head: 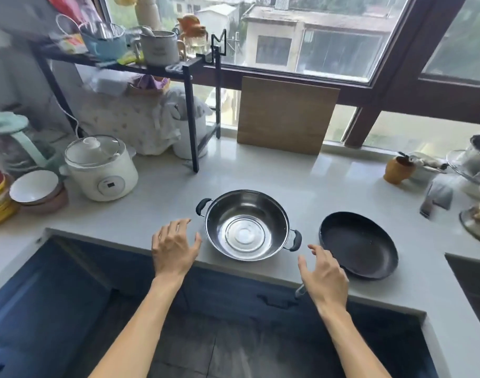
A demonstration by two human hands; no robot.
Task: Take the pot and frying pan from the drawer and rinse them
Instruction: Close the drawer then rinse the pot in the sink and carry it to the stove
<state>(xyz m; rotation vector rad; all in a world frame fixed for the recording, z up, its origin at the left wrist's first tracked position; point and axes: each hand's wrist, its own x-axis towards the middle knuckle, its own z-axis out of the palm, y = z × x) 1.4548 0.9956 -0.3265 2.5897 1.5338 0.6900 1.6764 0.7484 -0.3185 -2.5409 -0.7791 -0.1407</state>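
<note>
Both hands are empty right now, fingers spread and loose: the left hand (175, 246) hovers just beside the pot's left side, and the right hand (324, 274) sits between the pot and the frying pan, over the counter's front edge. Neither is touching anything as far as I can tell.

The pot (247, 225) is a shiny steel two-handled thing, sitting upright on the pale counter (301, 181) near the front edge. The frying pan (358, 245) is just to its right, dark and nonstick looking, flat on the counter, close to the pot but not touching. Its long handle looks like it pokes out toward the person under the right hand, only a bit of it shows, so I'm not sure.

Handling guess: the pot is rigid thin steel, probably light for its size, and empty. The polished wall would be slick, more so once wet, so I'd go for the two black loop handles, far-left handle (203, 206) and near-right handle (295, 240), one hand each. They sit diagonally, so the left hand has to reach further back. The pan is stiff too, likely a little heavier at the bowl end, so grab the handle and don't scrape the coating. Neither is fragile, just clangy if bumped together
</note>
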